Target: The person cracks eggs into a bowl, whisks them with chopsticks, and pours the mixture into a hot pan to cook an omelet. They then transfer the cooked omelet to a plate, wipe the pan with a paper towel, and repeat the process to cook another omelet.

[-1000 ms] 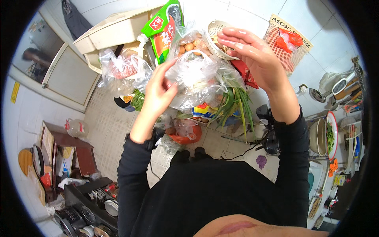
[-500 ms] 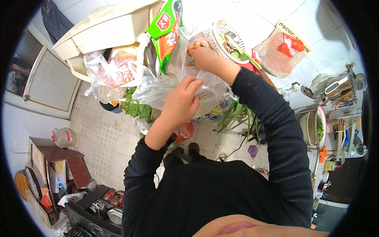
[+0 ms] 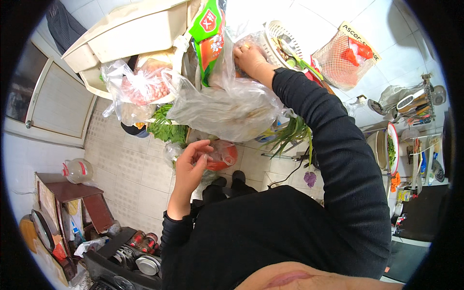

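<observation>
My right hand reaches to the far side, its fingers curled down among crumpled clear plastic at a small clear bag. What lies under the fingertips is hidden. Beside it stands a tall green and orange packet. A large clear plastic bag drapes over the near side, in front of the right wrist. My left hand hovers lower and nearer, thumb and fingers loosely bent and apart, holding nothing. Next to its fingers, farther down, is a red-orange bag or container wrapped in clear plastic.
To the left are a cream plastic basin and a clear bag of pinkish food. Leafy greens and long green stalks hang at the near edge. A white basket with vegetables stands right of my right hand.
My left hand has come off the clear plastic and drawn down toward me. The right hand has moved slightly farther away, and the large clear bag has spread out.
</observation>
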Demonstrator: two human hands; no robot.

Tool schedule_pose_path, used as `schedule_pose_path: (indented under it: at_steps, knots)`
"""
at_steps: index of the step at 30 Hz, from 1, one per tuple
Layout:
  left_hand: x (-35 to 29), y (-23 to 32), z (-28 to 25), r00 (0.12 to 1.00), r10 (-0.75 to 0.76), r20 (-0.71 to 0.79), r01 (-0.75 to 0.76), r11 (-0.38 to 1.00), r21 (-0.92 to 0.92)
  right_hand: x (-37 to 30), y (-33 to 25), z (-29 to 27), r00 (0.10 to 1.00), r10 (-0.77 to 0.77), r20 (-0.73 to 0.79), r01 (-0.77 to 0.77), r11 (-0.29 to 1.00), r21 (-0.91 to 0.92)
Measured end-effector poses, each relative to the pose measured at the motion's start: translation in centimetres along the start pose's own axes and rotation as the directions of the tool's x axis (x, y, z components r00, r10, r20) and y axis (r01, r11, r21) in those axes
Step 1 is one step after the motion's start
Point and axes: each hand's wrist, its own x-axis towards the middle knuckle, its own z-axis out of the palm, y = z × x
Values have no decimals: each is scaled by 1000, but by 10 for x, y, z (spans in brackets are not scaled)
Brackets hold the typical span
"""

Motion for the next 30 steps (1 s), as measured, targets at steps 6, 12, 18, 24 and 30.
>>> schedule_pose_path:
  at_steps: [6,12,18,24,30]
  knots:
    - [-14,-7,-10,1000,8,-22,-8,1000,3,0,1,-5,1000,-21,-10,21,1000,-2]
    - [-24,-14,-15,998,-26,-57,25,999,-28,-2,4,-1,996,-47,-79,50,998,35]
    - [-31,-21,-18,998,-24,-59,23,999,-29,1,3,7,994,-30,-105,32,999,18]
    - [-41,-22,-22,996,-30,-90,27,999,-31,-1,4,-1,994,-36,-106,39,999,23]
    - [-46,-26,-24,996,-26,-86,24,999,-31,-11,16,-12,999,16,-51,10,885,465]
